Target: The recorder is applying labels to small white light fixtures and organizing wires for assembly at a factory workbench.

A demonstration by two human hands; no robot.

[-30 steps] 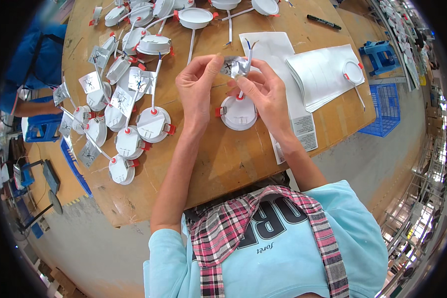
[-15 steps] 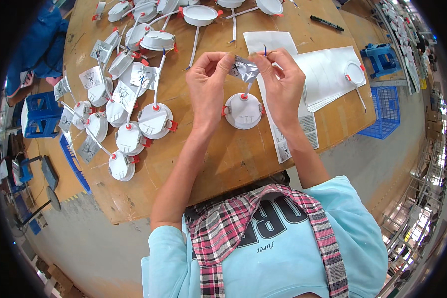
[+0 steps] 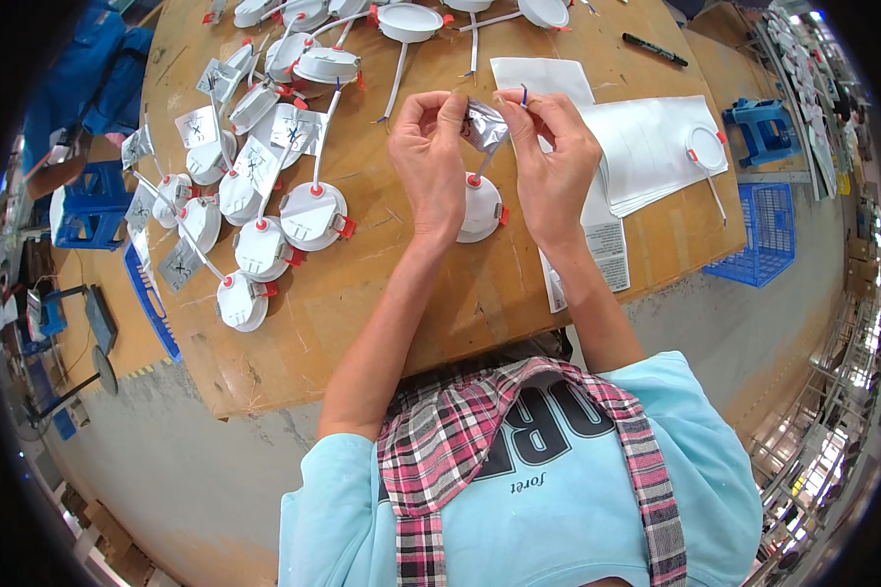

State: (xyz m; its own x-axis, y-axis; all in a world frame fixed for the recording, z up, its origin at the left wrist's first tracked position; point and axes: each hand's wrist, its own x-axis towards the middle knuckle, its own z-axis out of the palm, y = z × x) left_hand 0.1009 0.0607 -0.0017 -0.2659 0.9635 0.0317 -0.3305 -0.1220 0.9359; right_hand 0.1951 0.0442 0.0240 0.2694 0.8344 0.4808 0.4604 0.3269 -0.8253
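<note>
A small silver label point(image 3: 486, 129), bent and shiny, spans the gap between my hands. My left hand point(image 3: 431, 161) pinches its left end between thumb and fingers. At its right end, my right hand point(image 3: 556, 161) is closed, thumb against fingers; the label's edge is partly hidden there. Dark wire tips poke up above the right fingers. Below the label, a round white downlight point(image 3: 480, 213) with red clips lies on the table, partly covered by my left hand and wrist. Its short white cable runs up behind the label.
Several white downlights point(image 3: 313, 217), many with silver labels on their cables, crowd the wooden table point(image 3: 362, 367) at left. White label sheets point(image 3: 646, 147) lie at right with another downlight point(image 3: 705, 147) on them. A black marker point(image 3: 654, 49) is farther back; a blue basket point(image 3: 764, 235) stands beyond the right edge.
My left hand has shifted right, closer to my right hand, and now hides part of the downlight. Between them the label is bent more. The whole view has shifted slightly.
</note>
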